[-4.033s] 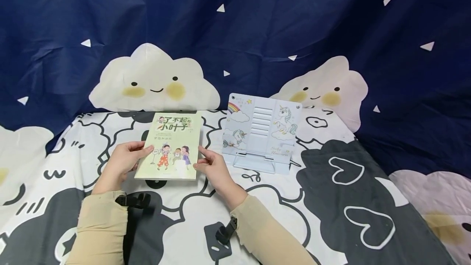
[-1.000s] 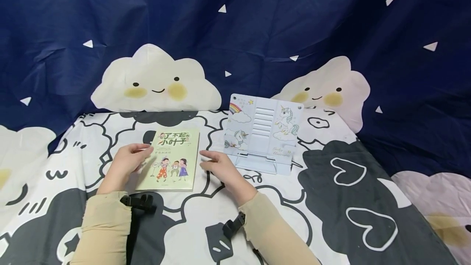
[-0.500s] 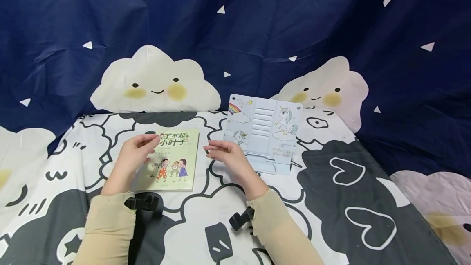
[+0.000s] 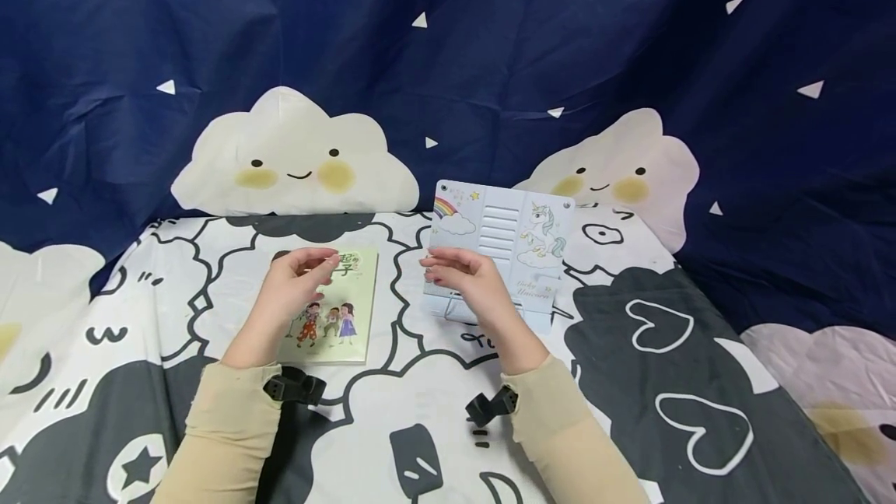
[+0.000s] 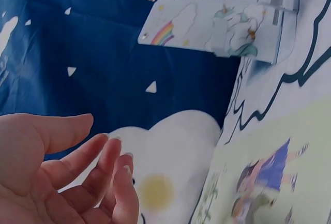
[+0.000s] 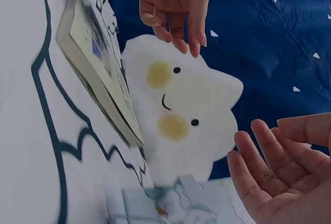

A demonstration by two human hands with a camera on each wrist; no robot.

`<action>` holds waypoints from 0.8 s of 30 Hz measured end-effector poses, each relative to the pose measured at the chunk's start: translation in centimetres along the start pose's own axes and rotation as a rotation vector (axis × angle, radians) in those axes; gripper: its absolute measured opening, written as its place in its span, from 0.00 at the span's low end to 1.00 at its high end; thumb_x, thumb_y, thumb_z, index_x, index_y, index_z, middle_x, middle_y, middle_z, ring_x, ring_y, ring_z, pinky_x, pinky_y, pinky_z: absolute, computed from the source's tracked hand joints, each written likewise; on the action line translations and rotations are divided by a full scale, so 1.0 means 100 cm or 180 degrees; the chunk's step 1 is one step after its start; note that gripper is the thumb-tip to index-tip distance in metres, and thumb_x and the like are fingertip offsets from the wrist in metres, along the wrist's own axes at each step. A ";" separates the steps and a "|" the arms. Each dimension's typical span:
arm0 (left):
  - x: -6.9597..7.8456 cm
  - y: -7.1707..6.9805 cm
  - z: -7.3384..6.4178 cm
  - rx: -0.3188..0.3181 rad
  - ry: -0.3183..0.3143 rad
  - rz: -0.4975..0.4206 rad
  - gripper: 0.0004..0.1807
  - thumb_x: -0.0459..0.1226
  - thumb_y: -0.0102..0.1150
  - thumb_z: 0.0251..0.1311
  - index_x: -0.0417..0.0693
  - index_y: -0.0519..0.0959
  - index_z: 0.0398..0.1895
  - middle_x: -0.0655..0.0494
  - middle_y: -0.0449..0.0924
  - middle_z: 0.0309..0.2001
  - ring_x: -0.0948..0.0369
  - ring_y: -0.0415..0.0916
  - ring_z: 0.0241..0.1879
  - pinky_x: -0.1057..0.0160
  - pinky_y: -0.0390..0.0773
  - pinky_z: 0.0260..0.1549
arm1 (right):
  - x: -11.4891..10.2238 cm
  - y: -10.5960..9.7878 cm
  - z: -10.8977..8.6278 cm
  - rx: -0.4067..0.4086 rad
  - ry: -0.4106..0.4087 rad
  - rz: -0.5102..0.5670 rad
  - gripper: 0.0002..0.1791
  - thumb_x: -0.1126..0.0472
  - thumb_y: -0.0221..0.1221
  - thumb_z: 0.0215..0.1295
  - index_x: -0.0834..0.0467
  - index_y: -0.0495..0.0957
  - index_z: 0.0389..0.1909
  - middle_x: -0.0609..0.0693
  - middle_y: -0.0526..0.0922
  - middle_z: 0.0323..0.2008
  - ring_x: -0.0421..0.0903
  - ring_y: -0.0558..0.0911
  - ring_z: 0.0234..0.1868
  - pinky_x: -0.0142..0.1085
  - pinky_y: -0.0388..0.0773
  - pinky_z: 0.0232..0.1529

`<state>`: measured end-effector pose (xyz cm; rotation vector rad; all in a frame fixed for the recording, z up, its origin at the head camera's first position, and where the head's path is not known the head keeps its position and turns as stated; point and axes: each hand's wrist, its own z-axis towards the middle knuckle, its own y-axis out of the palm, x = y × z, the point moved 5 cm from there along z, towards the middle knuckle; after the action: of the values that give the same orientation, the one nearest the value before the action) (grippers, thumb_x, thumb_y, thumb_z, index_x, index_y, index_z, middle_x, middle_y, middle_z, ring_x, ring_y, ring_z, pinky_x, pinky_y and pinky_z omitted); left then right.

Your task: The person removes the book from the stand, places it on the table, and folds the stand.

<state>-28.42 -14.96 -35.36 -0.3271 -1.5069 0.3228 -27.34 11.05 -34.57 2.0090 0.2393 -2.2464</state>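
Observation:
A pale green paperback book (image 4: 357,294) with cartoon children on its cover lies flat on the patterned cloth. My left hand (image 4: 290,294) hovers over the book's left part, hiding some of the title; its fingers are loosely bent and hold nothing, as the left wrist view confirms. To the right stands a white book stand (image 4: 535,263) printed with unicorns and a rainbow, tilted back, with a wire rest at its foot. In front of its lower left part is my right hand (image 4: 479,290), fingers relaxed and nothing in them. The right wrist view shows the book's page edges (image 6: 98,100).
A black-and-white cartoon cloth (image 4: 378,426) covers the table. Behind it hangs a dark blue curtain (image 4: 490,45) with white triangles and smiling clouds (image 4: 294,154). Black straps with small cameras (image 4: 297,386) sit at both cuffs.
Four seconds ago both hands held the book by its sides, higher up. It now lies lower on the cloth, released. Both hands have since drifted right, the right one in front of the stand.

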 end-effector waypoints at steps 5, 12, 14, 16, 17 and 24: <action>0.004 0.016 0.004 -0.0078 -0.0002 -0.0175 0.22 0.44 0.54 0.71 0.40 0.76 0.62 0.42 0.81 0.51 0.58 0.80 0.42 0.68 0.81 0.37 | -0.006 -0.020 -0.003 0.0159 -0.0068 0.0031 0.21 0.69 0.55 0.69 0.72 0.73 0.61 0.64 0.84 0.52 0.41 0.87 0.43 0.40 0.82 0.53; 0.010 0.042 0.010 -0.0213 -0.0078 -0.0403 0.23 0.43 0.52 0.73 0.38 0.73 0.64 0.38 0.79 0.58 0.51 0.80 0.50 0.63 0.83 0.46 | -0.008 -0.050 -0.007 0.0544 -0.0138 0.0300 0.21 0.71 0.57 0.67 0.76 0.72 0.59 0.46 0.89 0.39 0.42 0.87 0.39 0.35 0.84 0.48; 0.012 0.049 0.012 -0.0212 -0.0094 -0.0509 0.24 0.42 0.50 0.74 0.38 0.72 0.66 0.38 0.78 0.59 0.50 0.79 0.53 0.60 0.82 0.50 | -0.008 -0.058 -0.008 0.0691 -0.0130 0.0352 0.20 0.71 0.57 0.67 0.76 0.73 0.58 0.42 0.89 0.36 0.42 0.88 0.38 0.35 0.84 0.47; 0.014 0.055 0.013 -0.0201 -0.0100 -0.0616 0.24 0.42 0.48 0.75 0.37 0.71 0.67 0.38 0.77 0.60 0.48 0.78 0.57 0.56 0.81 0.54 | -0.007 -0.067 -0.010 0.0816 -0.0131 0.0388 0.19 0.71 0.57 0.67 0.76 0.73 0.57 0.40 0.88 0.33 0.40 0.87 0.37 0.35 0.84 0.47; 0.016 0.059 0.013 -0.0198 -0.0104 -0.0651 0.24 0.42 0.48 0.75 0.37 0.70 0.67 0.38 0.77 0.61 0.48 0.77 0.58 0.54 0.80 0.56 | -0.007 -0.071 -0.010 0.0875 -0.0141 0.0392 0.19 0.71 0.57 0.67 0.76 0.73 0.57 0.39 0.88 0.32 0.40 0.87 0.36 0.34 0.85 0.46; 0.022 0.078 0.015 -0.0222 -0.0062 -0.0850 0.29 0.46 0.43 0.77 0.36 0.64 0.71 0.39 0.72 0.67 0.46 0.68 0.68 0.49 0.73 0.64 | -0.004 -0.100 -0.014 0.1251 -0.0274 0.0587 0.17 0.73 0.57 0.67 0.76 0.74 0.54 0.42 0.89 0.30 0.39 0.87 0.32 0.33 0.85 0.42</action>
<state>-29.92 -6.90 -36.46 -0.1747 -1.5620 0.0616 -27.89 21.09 -33.94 1.9933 -0.4107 -2.3943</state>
